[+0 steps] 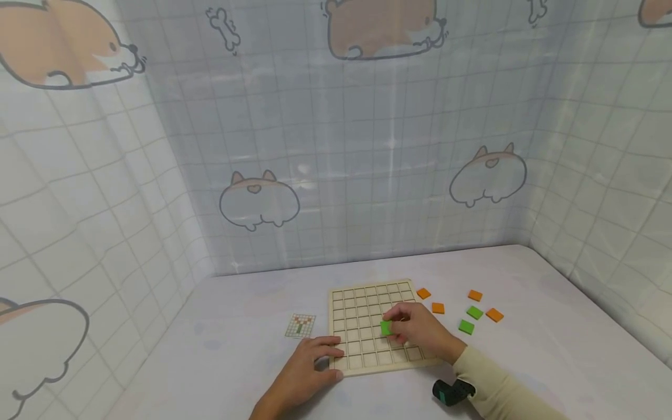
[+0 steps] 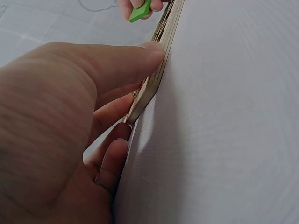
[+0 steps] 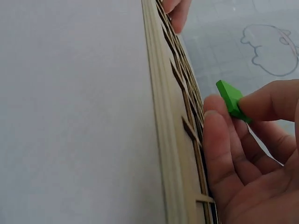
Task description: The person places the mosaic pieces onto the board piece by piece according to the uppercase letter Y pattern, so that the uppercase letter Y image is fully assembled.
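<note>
A pale wooden board (image 1: 362, 365) with a grid of square cells lies flat on the table. My left hand (image 1: 307, 373) rests at its near left corner. The thumb touches the near edge and the fingers lie over the left edge. Above the board, right of its middle, my right hand (image 1: 422, 331) pinches a green square tile (image 1: 385, 328) between thumb and fingers. In the right wrist view the green tile (image 3: 230, 98) is tilted and held above the grid. Its lower fingers are close to the grid; whether they touch it I cannot tell.
A small card (image 1: 301, 325) with a coloured grid pattern lies left of the board. Several loose orange tiles (image 1: 475, 295) and two green tiles (image 1: 466, 326) lie to the right. A dark device (image 1: 452, 392) sits by the right wrist. Patterned curtains (image 1: 367, 146) enclose the table.
</note>
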`<action>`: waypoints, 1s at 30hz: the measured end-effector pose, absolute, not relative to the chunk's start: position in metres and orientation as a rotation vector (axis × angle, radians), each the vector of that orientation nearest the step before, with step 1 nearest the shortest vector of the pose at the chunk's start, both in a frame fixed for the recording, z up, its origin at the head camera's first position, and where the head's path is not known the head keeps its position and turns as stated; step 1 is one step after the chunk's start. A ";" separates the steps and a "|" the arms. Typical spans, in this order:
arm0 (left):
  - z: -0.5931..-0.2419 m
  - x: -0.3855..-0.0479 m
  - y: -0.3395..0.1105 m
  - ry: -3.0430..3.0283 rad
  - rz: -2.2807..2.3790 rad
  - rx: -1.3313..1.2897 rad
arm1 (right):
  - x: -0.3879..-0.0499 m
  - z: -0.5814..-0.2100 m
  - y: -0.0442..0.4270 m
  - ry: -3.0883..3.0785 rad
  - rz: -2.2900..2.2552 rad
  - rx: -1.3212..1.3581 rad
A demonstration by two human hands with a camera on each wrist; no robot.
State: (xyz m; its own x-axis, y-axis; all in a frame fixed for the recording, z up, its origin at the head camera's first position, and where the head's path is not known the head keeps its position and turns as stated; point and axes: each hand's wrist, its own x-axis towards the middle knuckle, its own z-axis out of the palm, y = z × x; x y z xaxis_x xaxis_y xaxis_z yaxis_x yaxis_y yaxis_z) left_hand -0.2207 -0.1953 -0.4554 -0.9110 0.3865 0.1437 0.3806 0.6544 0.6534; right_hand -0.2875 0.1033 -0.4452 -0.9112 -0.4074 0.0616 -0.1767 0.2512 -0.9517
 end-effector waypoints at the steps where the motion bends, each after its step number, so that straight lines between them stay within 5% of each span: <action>1: -0.455 -0.221 -0.195 2.852 1.122 0.660 | -0.287 -0.445 0.103 2.336 -1.717 -0.547; 30: -0.454 -0.219 -0.195 2.867 1.110 0.677 | -0.280 -0.448 0.092 2.521 -1.544 -0.643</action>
State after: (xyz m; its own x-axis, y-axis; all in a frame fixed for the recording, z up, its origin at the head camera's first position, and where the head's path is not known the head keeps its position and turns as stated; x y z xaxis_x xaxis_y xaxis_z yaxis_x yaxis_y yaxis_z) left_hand -0.2186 -0.1945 -0.4544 -0.9076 0.3891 0.1578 0.3939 0.6590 0.6408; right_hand -0.2795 0.0923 -0.4482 -0.9031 -0.4125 0.1196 -0.2940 0.3907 -0.8723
